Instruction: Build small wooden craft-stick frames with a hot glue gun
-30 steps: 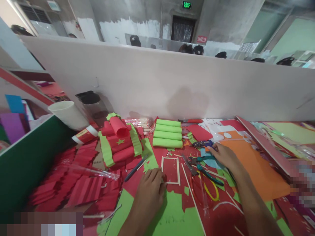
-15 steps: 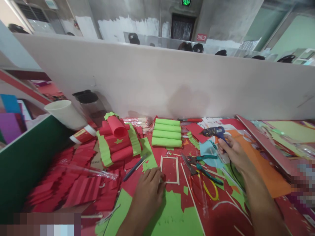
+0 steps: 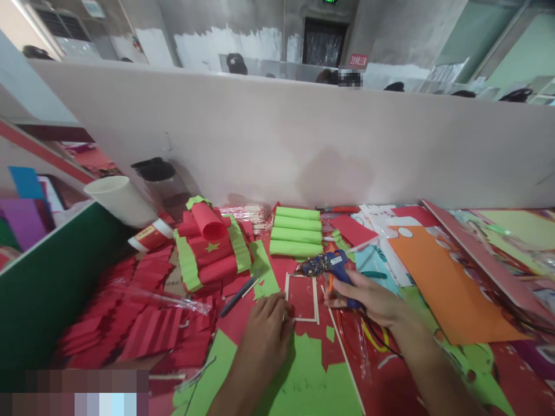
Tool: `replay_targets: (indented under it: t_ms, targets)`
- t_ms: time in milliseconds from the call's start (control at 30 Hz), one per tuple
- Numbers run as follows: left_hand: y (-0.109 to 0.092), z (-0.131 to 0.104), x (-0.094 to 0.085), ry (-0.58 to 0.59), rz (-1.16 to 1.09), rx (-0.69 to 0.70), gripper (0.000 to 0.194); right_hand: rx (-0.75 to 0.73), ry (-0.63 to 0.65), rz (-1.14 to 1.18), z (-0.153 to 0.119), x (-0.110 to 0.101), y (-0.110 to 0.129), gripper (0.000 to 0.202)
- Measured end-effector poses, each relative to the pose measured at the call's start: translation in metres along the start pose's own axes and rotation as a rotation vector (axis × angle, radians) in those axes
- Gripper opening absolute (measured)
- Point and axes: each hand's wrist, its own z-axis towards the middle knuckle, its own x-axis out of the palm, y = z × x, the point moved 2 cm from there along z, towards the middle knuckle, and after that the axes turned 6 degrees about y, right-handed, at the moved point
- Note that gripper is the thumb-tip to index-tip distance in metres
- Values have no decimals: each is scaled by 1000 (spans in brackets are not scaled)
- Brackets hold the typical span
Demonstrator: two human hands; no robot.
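1. moved since the earlier frame are the right hand (image 3: 373, 297) and the blue glue gun (image 3: 326, 264): both have come from near the orange sheet (image 3: 437, 283) to the left and down, and are now at the stick frame (image 3: 316, 300).
2. the right hand is closed around the grip of the glue gun, with the fingers by its orange trigger. the nozzle points to the left, at the upper left part of the stick frame; if it touches the wood, i cannot tell.
3. the left hand (image 3: 265, 326) has stayed in its place, at the lower left side of the stick frame. its fingers are bent and close together; i cannot tell if they pinch the stick or only press on it.
4. the stick frame has stayed flat on the red surface, between the two hands, just beyond the green sheet (image 3: 303, 375).
5. earlier the pliers were in open view; now the right hand hides most of them, and one teal handle (image 3: 373, 275) shows.
6. unchanged are the green paper rolls (image 3: 296, 232), behind the stick frame, and the red paper model (image 3: 212, 248) with its star, to the left.
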Motion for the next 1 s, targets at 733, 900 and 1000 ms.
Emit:
replay_targets:
  t_ms: [733,900,1000]
  targets:
    - [4,2,7,-30,-112,-57,19,4,37,44,13,7,-9,39]
    - [4,2,8,-25,-115,-48,20,1,29,43,13,8,-9,39]
    - [4,2,8,-23,-118,-44,20,2,28,49,13,8,-10,38]
